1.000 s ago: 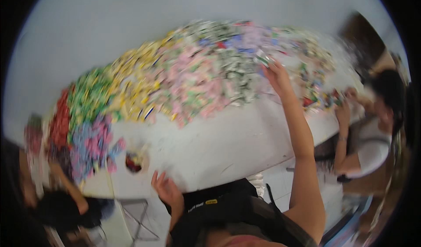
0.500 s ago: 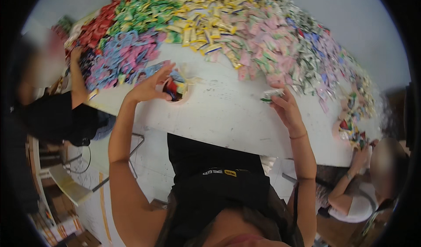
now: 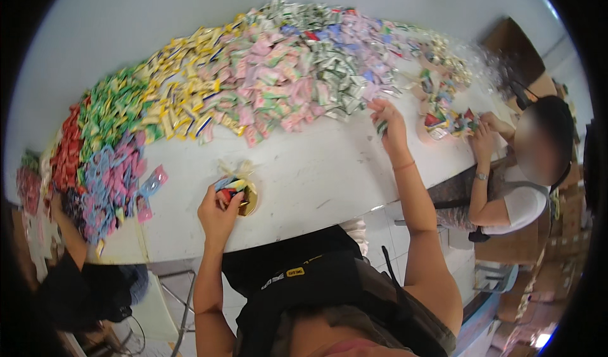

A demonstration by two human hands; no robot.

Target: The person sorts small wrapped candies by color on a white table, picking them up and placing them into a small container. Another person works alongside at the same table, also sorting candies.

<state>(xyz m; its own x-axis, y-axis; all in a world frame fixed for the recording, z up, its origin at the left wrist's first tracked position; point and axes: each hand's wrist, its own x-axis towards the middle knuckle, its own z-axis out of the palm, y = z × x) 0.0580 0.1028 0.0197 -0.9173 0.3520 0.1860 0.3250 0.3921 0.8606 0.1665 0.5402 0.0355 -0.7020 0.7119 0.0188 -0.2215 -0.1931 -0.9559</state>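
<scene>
In the head view, the right hand [image 3: 391, 129] has its grip partly curled, with a small green and white packet [image 3: 381, 127] tucked in it, and its fingertips are right by the edge of the silver and green packets [image 3: 342, 88]. The left hand [image 3: 217, 216] has its grip bent round the left side of a round tub [image 3: 253, 204]; I can't tell if it pinches the tub or the packets inside. The tub sits on the white bench [image 3: 310, 176], with a pale ribbon [image 3: 244, 168] at its far edge. Some red, blue and yellow packets [image 3: 229, 186] are in it, and bare gold shows inside, so it looks only part full. Things seem begun but not finished, as lots of packets lie out in heaps: pink [image 3: 272, 91], yellow [image 3: 183, 97], green [image 3: 114, 107] and red [image 3: 65, 151]. Off to the right, near another person's hands [image 3: 484, 135], what looks like one more tub [image 3: 433, 133] has red packets in it.
</scene>
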